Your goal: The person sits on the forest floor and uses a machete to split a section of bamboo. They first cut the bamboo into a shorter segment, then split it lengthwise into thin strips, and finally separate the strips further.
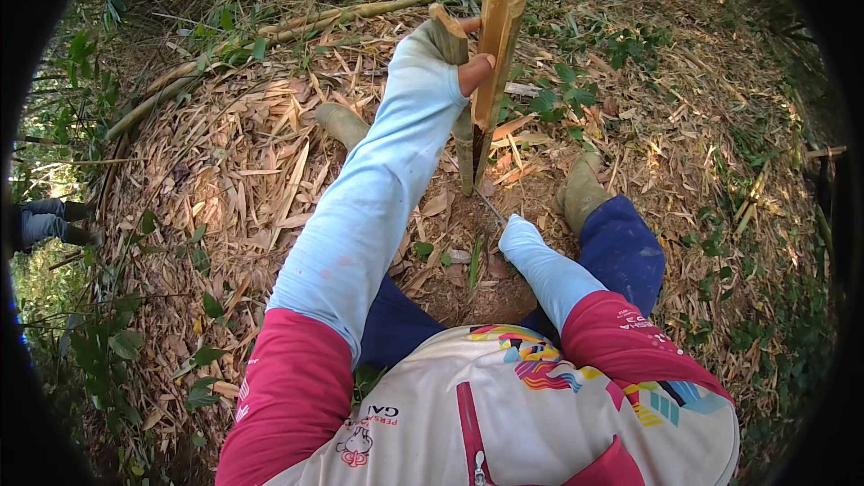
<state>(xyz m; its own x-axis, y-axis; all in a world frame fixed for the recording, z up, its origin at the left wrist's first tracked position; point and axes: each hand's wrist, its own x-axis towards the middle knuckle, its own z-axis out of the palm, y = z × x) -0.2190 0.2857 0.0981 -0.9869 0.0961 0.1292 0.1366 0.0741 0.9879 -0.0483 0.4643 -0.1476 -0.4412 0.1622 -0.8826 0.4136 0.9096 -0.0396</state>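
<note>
A length of bamboo (500,45) stands upright in front of me, split lengthwise into two parts with pale inner wood showing. My left hand (445,49), in a light blue sleeve that covers its back, is closed around the left part. Its thumb and a fingertip reach into the gap toward the right part. Lower down, my right hand (515,232) is beside the bamboo's foot, mostly covered by its blue sleeve, and its fingers are hidden. From it a thin knife blade (490,207), seen nearly edge-on, runs up-left to the bamboo's lower end.
Dry leaves and bamboo shavings (270,171) cover the ground. My boots (583,191) stand either side of the bamboo. A long bent pole (153,99) lies at the far left. Green plants (567,94) grow behind, and another person's legs (49,220) show at the left edge.
</note>
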